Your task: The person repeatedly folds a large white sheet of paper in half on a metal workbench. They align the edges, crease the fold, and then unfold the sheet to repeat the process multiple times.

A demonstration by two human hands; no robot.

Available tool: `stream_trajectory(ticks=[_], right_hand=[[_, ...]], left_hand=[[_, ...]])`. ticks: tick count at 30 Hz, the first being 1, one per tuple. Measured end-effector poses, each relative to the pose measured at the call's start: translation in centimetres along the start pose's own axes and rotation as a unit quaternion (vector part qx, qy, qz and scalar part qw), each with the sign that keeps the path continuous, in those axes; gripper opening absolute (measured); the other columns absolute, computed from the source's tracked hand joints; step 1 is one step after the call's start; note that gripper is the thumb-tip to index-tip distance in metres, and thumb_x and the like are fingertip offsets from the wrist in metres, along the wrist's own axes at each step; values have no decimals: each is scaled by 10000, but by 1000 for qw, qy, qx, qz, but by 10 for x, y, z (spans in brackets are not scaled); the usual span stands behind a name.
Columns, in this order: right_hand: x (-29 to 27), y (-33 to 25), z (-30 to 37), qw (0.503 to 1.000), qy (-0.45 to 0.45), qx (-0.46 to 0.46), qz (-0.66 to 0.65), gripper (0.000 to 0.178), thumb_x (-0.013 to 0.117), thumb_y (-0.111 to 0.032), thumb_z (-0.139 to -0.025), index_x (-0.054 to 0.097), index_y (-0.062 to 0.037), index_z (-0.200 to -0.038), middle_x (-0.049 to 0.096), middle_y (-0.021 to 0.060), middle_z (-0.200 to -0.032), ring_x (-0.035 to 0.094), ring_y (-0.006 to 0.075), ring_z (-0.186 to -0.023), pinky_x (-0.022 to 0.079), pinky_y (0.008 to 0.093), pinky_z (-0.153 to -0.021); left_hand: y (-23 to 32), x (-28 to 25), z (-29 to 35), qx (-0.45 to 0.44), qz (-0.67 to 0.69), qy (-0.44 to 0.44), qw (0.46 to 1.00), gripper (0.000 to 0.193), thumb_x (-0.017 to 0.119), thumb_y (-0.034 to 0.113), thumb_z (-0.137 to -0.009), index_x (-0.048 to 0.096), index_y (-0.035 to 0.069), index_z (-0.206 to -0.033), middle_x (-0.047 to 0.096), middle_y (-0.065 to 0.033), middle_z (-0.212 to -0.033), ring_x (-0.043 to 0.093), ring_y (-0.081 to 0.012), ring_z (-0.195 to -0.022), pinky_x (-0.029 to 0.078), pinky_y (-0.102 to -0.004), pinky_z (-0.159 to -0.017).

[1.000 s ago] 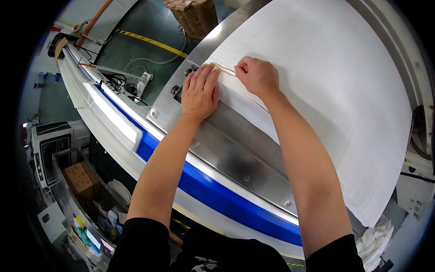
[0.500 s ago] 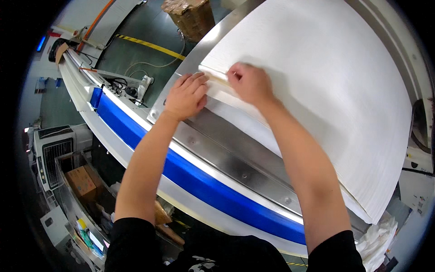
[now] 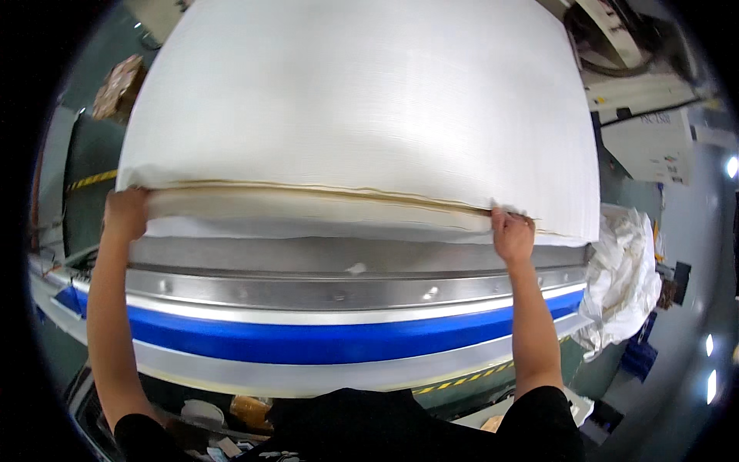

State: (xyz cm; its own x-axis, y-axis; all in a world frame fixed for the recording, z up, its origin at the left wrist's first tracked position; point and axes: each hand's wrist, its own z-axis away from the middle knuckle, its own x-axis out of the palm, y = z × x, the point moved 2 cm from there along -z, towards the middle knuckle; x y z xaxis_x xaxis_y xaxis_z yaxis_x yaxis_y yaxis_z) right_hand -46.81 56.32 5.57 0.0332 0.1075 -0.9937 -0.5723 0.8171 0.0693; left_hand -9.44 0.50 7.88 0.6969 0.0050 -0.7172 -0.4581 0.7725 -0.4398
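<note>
A wide stack of thin white sheets, fabric or paper, covers the machine's bed. Along its near side, a cream-edged band of top layers is raised and bowed, with a dark gap showing toward the right. My left hand is closed round this band at its left end. Far over to the right, my right hand pinches the same edge, fingers bent over it. Both arms are stretched wide apart. How many layers each hand grips is hidden.
A bare metal strip with bolts runs in front of the stack, then a blue padded rail. Crumpled white sheeting hangs at the right end. A taped brown carton stands on the floor at far left.
The view has swung round to face the stack squarely. My hands, close together at the left corner before, are now spread apart along the near edge, and the edge layers have risen between them.
</note>
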Motion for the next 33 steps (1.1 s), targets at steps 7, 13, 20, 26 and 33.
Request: stream_trajectory(ticks=[7,13,20,26,33], right_hand=[[8,220,-13,987,-77,122,72,624,203,-463,-963,699,-91,-891,661,168,-912,601,301,-950,258,464,-1057],[16,333,-21,955,-192,187,127,609,187,-479,-948,641,-92,-1074,636,142,-1080,562,302,-1077,282,443,-1062],[17,379,-15,941,-247,158,171,350,487,-218,-826,599,-120,-1143,617,151,-1106,586,322,-1021,474,412,-875],[26,403,-1,951,-181,144,204,385,515,-129,-793,593,-190,-1165,631,107,-1077,616,291,-967,496,392,-835],[-58,419,18,962,-154,149,171,359,519,-123,-790,631,-194,-1124,642,115,-1076,609,303,-983,465,405,-861]], left_hand=[[-52,94,-55,-21,64,136,988,233,529,2,-812,653,75,-996,629,-159,-957,603,-352,-911,474,-422,-805],[-114,142,-68,9,36,232,972,215,432,48,-885,603,-1,-1005,621,-209,-955,595,-386,-920,480,-461,-746],[-124,150,-57,28,23,292,956,233,386,80,-898,595,-23,-915,607,-212,-938,565,-397,-903,451,-440,-779],[-107,115,-31,36,-42,196,979,225,454,80,-830,638,62,-959,628,-168,-969,586,-346,-924,469,-440,-794],[-27,-24,38,-72,1,107,992,332,422,87,-844,641,159,-1083,632,-86,-1110,580,-291,-1031,395,-382,-947]])
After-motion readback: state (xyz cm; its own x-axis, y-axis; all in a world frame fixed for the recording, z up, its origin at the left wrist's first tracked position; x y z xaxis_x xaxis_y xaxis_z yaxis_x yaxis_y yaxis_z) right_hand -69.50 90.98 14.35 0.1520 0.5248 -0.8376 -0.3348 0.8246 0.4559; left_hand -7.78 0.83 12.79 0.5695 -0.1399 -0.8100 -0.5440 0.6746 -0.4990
